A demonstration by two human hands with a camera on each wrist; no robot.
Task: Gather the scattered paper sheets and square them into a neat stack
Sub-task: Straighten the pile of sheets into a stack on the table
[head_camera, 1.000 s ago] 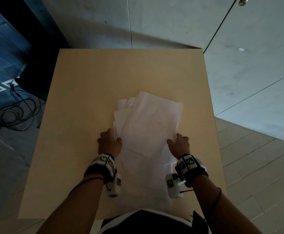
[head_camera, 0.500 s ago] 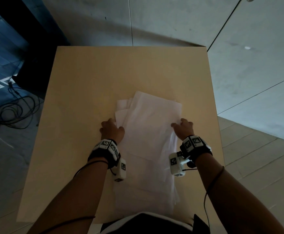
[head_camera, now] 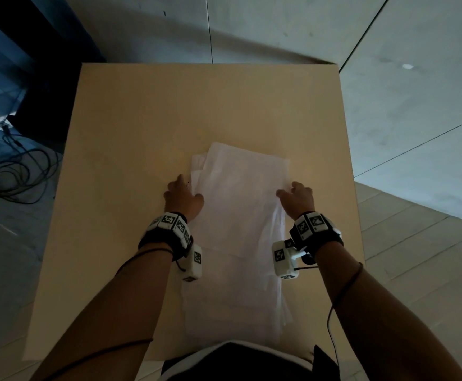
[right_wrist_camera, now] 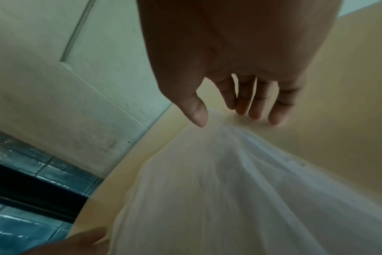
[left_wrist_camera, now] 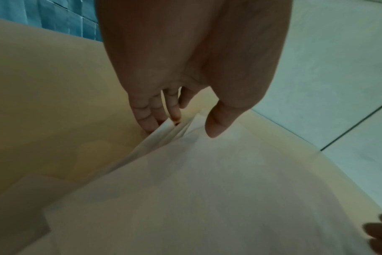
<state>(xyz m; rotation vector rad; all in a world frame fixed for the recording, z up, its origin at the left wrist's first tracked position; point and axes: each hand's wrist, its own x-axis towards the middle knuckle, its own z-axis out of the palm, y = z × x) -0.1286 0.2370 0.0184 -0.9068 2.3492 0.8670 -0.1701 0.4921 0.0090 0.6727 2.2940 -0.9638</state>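
I am bracketing the paper sheets (head_camera: 240, 237) with both hands: my left hand (head_camera: 183, 198) is lying against their left edge with fingers nearly straight and spread little, the fingertips (left_wrist_camera: 149, 126) touching the fanned sheet edges and the thumb hanging free above the top sheet; my right hand (head_camera: 297, 198) is meeting the right edge, fingers relaxed and slightly apart, thumb resting at the paper's margin. Neither hand is gripping anything.

The sheets are lying in one overlapped pile on the table (head_camera: 130, 166), running from the near edge by my body toward the middle. Gathering is looking finished, as I am seeing no loose sheet elsewhere on the surface. Squaring is still looking incomplete: at the far left corner, lower sheets are poking out past the top one, the far edge is slanting, and along the right side near my wrist the layers are showing staggered margins.

For room, bare tabletop is lying open to the left, to the right and well beyond the far edge of the pile. The near end is sitting at or over the table's near edge, partly hidden by my torso, so I cannot tell how much is overhanging; I am judging that pushing farther away is safer than pulling nearer.
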